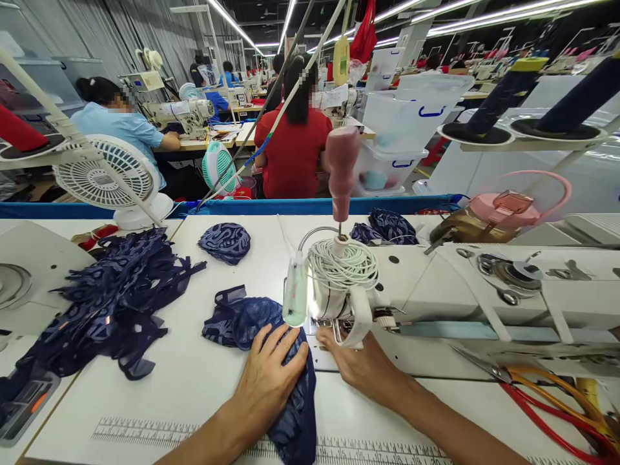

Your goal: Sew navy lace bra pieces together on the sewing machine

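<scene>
My left hand (274, 368) lies flat with its fingers slightly apart on a navy patterned fabric piece (295, 413), which looks like a lace bra cup. The fabric runs from beside the needle area down over the table's front. My right hand (361, 368) is beside the presser foot (334, 325) of the white sewing machine (426, 278), fingers drawn together close to the fabric's edge. The machine's head partly hides those fingers, so what they pinch is unclear. A small lit lamp (295, 294) hangs just above the cloth.
A heap of navy lace pieces (111, 303) lies left; a rounded navy cup (224, 243) sits behind the work. Orange-and-red-handled scissors (547, 400) rest at right. A pink-handled screwdriver-like tool (341, 168) stands on the machine head. A white fan (104, 171) and co-workers are beyond.
</scene>
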`<state>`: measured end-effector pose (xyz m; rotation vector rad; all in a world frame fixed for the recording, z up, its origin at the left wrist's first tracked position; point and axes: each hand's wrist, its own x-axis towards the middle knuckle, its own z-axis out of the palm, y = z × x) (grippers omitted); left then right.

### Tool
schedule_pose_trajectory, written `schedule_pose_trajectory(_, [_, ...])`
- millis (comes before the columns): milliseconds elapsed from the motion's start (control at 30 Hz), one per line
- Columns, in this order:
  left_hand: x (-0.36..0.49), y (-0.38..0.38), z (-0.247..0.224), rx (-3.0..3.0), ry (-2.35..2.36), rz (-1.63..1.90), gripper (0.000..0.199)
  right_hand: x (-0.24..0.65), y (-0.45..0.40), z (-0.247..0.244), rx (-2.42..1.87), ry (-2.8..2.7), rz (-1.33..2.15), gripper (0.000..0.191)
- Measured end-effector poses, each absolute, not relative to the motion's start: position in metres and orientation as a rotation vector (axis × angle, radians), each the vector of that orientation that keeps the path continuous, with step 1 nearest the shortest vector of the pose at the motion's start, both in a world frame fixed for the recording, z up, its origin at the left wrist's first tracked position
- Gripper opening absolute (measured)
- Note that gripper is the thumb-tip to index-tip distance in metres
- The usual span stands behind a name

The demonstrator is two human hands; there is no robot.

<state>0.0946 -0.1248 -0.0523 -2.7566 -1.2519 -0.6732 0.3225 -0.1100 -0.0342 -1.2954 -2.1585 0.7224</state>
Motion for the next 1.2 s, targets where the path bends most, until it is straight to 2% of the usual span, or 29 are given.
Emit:
schedule_pose_trajectory(167, [0.097, -0.112, -0.040, -2.993, -1.172, -0.503, 0.031, 0.323, -0.133, -0.033, -0.982, -2.507, 0.271, 0.035])
schedule_pose_trajectory(233, [0.099, -0.109, -0.037, -3.020, -1.194, -0.472, 0.029, 0.319, -0.138, -0.033, -0.908, -2.501, 0.217, 0.036])
schedule_pose_trajectory(600, [0.108, -0.102, -0.030, -3.048, -1.269, -0.350, 0.027, 0.322, -0.136, -0.039, -0.941, -2.441, 0.149, 0.046])
schedule_pose_trajectory(933, [0.106, -0.096, -0.033, -3.072, -1.242, -0.362, 0.033, 0.323, -0.135, -0.044, -0.990, -2.447, 0.145, 0.052])
schedule_pose_trajectory(1200, [0.103, -0.114, -0.027, -3.071, -1.270, -0.336, 0.031, 0.319, -0.142, -0.039, -0.921, -2.452, 0.094, 0.041])
